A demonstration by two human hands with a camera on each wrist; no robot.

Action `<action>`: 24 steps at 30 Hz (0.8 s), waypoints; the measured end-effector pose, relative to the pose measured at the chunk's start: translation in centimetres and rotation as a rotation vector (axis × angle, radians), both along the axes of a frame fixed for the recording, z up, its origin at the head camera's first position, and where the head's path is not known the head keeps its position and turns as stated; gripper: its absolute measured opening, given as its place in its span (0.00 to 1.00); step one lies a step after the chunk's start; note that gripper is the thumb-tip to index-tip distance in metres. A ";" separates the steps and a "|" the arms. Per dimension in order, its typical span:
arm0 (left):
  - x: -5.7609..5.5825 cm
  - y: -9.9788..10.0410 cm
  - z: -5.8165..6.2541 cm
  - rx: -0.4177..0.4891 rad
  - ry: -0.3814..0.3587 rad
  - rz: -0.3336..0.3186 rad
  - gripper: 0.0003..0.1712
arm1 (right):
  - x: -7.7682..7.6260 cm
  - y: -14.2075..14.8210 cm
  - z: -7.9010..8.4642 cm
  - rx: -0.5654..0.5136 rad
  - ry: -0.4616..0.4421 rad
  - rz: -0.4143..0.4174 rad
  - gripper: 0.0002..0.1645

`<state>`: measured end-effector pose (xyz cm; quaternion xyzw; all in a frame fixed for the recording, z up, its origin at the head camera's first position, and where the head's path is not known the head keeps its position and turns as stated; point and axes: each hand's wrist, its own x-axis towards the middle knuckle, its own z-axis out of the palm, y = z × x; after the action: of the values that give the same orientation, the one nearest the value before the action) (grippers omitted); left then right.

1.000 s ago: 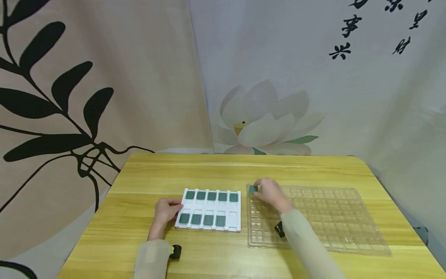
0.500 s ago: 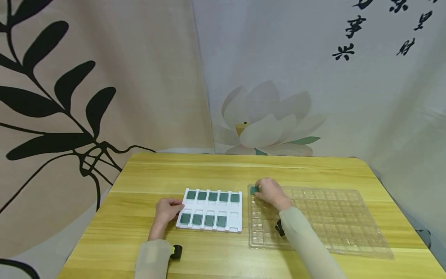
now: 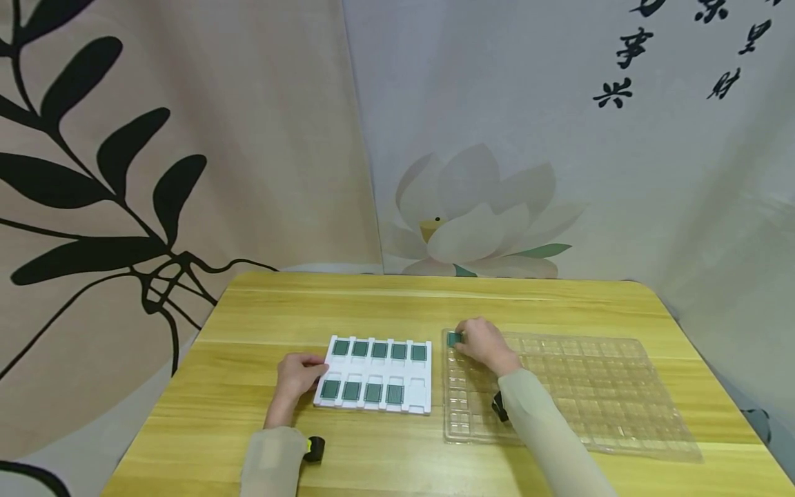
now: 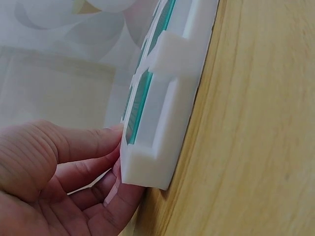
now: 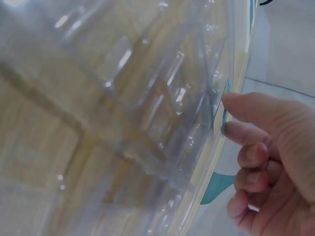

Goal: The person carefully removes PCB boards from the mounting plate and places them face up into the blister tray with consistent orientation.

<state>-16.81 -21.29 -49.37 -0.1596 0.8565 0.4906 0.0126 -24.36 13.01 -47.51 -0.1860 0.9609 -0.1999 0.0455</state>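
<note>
My left hand (image 3: 299, 375) holds the left edge of a white tray (image 3: 374, 371), thumb on top in the left wrist view. Two rows of green square chips (image 3: 379, 351) sit in the tray's pockets; the near row's rightmost pocket has no chip. To the right, my right hand (image 3: 487, 345) pinches a green square chip (image 3: 454, 339) at the far left corner of a clear plastic tray (image 3: 596, 386). From the right wrist, the chip (image 5: 226, 108) shows edge-on between thumb and index finger. Whether it touches its pocket I cannot tell.
Both trays lie on a yellow wooden table (image 3: 385, 455), with a narrow gap between them. The clear tray has many small compartments and reaches toward the table's right side. Behind the table hangs a printed curtain (image 3: 497, 138).
The whole view has shifted slightly. Both hands stay almost in place, the left on the white tray and the right on the chip at the clear tray's corner.
</note>
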 end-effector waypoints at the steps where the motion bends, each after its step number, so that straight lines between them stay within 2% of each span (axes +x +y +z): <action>1: 0.0 0.0 0.0 0.002 0.002 -0.002 0.11 | 0.0 0.0 0.0 -0.001 -0.003 -0.002 0.15; 14: 0.2 -0.1 0.0 0.004 0.008 -0.011 0.10 | 0.3 0.2 -0.3 -0.038 -0.002 -0.027 0.16; 24: 0.1 0.0 0.2 0.012 0.018 0.003 0.10 | 1.3 -0.5 0.1 -0.133 -0.041 -0.043 0.17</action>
<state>-16.73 -21.30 -49.19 -0.1564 0.8536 0.4970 0.0054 -23.02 12.50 -47.42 -0.1638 0.9482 -0.2680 0.0482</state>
